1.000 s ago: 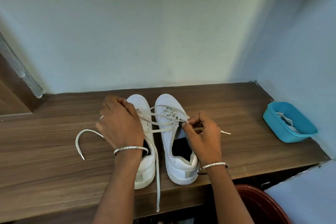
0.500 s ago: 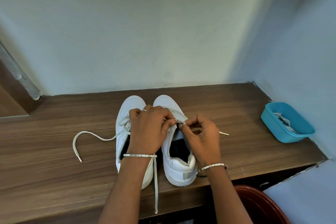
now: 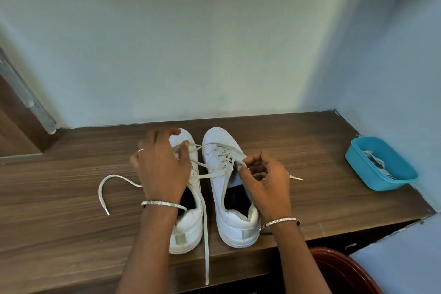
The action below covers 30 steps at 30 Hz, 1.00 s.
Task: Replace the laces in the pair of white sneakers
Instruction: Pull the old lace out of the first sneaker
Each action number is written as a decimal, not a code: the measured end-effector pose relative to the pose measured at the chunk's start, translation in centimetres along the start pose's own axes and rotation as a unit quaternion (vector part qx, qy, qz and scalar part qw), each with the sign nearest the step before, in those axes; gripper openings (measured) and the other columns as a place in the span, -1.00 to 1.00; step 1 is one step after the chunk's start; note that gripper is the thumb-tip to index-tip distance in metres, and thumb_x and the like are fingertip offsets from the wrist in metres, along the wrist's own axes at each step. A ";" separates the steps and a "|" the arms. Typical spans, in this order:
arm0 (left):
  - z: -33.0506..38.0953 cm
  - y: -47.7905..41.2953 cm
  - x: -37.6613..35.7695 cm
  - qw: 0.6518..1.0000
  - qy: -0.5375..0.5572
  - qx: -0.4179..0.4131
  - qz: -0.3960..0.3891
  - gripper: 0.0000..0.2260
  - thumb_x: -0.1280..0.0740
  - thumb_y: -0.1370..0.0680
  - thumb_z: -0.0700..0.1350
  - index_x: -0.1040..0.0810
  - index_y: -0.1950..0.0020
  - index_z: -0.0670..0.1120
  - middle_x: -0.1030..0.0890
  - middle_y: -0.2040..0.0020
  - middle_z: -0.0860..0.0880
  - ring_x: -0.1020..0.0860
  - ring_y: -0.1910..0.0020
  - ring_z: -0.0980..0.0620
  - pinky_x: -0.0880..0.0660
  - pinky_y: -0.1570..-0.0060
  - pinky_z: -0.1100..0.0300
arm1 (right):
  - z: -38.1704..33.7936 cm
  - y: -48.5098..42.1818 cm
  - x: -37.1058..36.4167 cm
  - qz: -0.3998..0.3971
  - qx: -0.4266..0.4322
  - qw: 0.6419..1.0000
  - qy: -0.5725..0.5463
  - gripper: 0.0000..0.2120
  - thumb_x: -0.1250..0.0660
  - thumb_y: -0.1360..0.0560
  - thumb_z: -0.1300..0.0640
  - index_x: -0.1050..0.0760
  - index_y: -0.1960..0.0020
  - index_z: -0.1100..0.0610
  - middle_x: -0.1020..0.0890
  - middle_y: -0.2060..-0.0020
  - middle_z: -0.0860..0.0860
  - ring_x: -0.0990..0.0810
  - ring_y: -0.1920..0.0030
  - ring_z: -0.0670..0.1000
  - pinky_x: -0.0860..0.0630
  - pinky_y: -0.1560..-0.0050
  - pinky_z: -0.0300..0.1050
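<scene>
The pair of white sneakers is sitting side by side near the middle of the wooden bench (image 3: 59, 222), toes pointing far and heels close to the near edge; the left sneaker (image 3: 188, 229) is lying partly under the left hand (image 3: 162, 169), whose fingers are curling over the toe area and, as far as the blur allows, pinching a strand of the lace (image 3: 210, 175) against the thumb; the right hand (image 3: 265, 181) is pinching the same lace at the eyelets of the right sneaker (image 3: 238, 227), fingertips bunched tight and gripping nothing else; the lace is looking flat, pale and limp, crossing the gap between the sneakers, with loose ends curling on the bench to the left, dangling over the near edge and poking out right of the right hand; it is likely going to handle as light, soft and floppy, so the stiff tip is the place to grip for threading; the sneakers are looking smooth, faintly creased and dark inside; a blue tub (image 3: 372, 180) at the right is holding more laces (image 3: 377, 164).
</scene>
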<state>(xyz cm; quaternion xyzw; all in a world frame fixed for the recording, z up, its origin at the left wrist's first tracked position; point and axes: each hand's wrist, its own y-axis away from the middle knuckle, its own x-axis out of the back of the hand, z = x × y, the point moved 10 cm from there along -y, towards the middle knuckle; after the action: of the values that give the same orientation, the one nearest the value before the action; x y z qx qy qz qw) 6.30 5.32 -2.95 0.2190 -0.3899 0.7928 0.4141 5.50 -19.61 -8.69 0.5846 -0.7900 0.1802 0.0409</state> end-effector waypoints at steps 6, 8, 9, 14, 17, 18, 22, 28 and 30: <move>5.2 2.0 -3.9 0.964 0.031 -0.124 -0.232 -0.79 -0.49 -0.40 0.18 -0.56 0.21 0.10 -0.57 0.34 0.14 -0.52 0.20 0.17 -0.43 -0.07 -0.01 | -2.9 0.0 -1.8 -0.054 0.153 0.977 0.139 -0.63 -0.43 -0.41 0.32 -0.63 -0.11 -0.06 -0.59 0.01 -0.15 -0.58 0.13 -0.13 -0.56 0.14 -0.21; 5.9 3.1 -5.0 0.947 -0.011 -0.131 -0.294 -0.78 -0.49 -0.39 0.19 -0.56 0.19 0.10 -0.57 0.33 0.14 -0.54 0.18 0.16 -0.45 -0.13 -0.02 | -3.0 -0.2 -2.3 -0.065 0.165 0.966 0.186 -0.66 -0.44 -0.41 0.30 -0.64 -0.07 -0.06 -0.58 0.02 -0.15 -0.57 0.09 -0.13 -0.55 0.12 -0.17; 6.1 3.2 -5.1 0.944 -0.031 -0.130 -0.301 -0.79 -0.49 -0.39 0.18 -0.56 0.18 0.10 -0.57 0.31 0.13 -0.55 0.17 0.14 -0.47 -0.12 0.00 | -3.0 -0.3 -2.4 -0.064 0.167 0.962 0.206 -0.69 -0.45 -0.42 0.28 -0.64 -0.06 -0.06 -0.59 0.02 -0.14 -0.58 0.08 -0.10 -0.56 0.11 -0.14; 5.6 3.2 -4.8 0.951 -0.071 -0.093 -0.285 -0.80 -0.47 -0.36 0.17 -0.58 0.24 0.09 -0.60 0.28 0.11 -0.59 0.20 0.10 -0.59 0.12 0.10 | -3.8 -0.1 -2.4 -0.040 0.194 0.949 0.246 -0.87 -0.43 -0.46 0.16 -0.61 0.03 -0.04 -0.61 0.12 -0.13 -0.58 0.13 -0.06 -0.53 0.15 -0.03; 4.8 3.1 -5.0 0.954 -0.041 -0.056 -0.290 -0.85 -0.47 -0.38 0.07 -0.58 0.30 0.04 -0.61 0.38 0.10 -0.62 0.32 0.10 -0.62 0.15 0.07 | -3.6 0.0 -2.2 -0.028 0.183 0.955 0.231 -0.95 -0.37 -0.53 0.10 -0.55 0.03 -0.04 -0.62 0.15 -0.16 -0.58 0.17 -0.09 -0.52 0.18 -0.05; 4.4 3.1 -5.1 0.953 -0.030 -0.040 -0.298 -0.84 -0.48 -0.40 0.05 -0.58 0.32 0.03 -0.61 0.42 0.10 -0.63 0.37 0.11 -0.63 0.16 0.09 | -3.4 -0.1 -1.9 -0.021 0.172 0.959 0.222 -0.97 -0.36 -0.56 0.08 -0.51 0.03 -0.03 -0.62 0.17 -0.16 -0.59 0.19 -0.10 -0.53 0.20 -0.05; 3.2 3.3 -5.8 0.940 0.015 0.012 -0.342 -0.79 -0.50 -0.45 -0.02 -0.61 0.35 -0.03 -0.64 0.48 0.04 -0.62 0.50 0.16 -0.59 0.19 0.21 | -1.9 -0.5 -0.9 0.013 0.084 0.988 0.132 -0.92 -0.32 -0.60 0.09 -0.48 0.07 0.01 -0.62 0.25 -0.15 -0.60 0.25 -0.15 -0.55 0.22 -0.05; 3.0 3.4 -5.9 0.935 0.046 0.027 -0.349 -0.77 -0.53 -0.45 0.00 -0.64 0.36 -0.05 -0.66 0.44 0.01 -0.63 0.49 0.15 -0.53 0.25 0.26 | 1.1 -1.0 0.1 0.050 -0.061 0.997 -0.010 -0.83 -0.27 -0.61 0.11 -0.53 0.14 0.12 -0.66 0.28 -0.04 -0.61 0.24 -0.02 -0.57 0.13 0.15; 2.9 3.5 -5.9 0.933 0.055 0.030 -0.354 -0.77 -0.53 -0.45 0.00 -0.64 0.36 -0.05 -0.67 0.43 0.01 -0.64 0.48 0.13 -0.52 0.27 0.26 | 1.2 -0.9 0.3 0.052 -0.081 0.994 -0.042 -0.91 -0.32 -0.57 0.20 -0.57 0.08 0.08 -0.69 0.21 -0.03 -0.65 0.18 -0.01 -0.60 0.12 0.03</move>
<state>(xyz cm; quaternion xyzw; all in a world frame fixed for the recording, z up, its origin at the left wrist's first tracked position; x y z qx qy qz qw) 6.82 -1.07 -6.72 0.3116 -0.2394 0.6167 0.6821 6.43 -20.50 -9.53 0.5447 -0.8323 0.0925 0.0456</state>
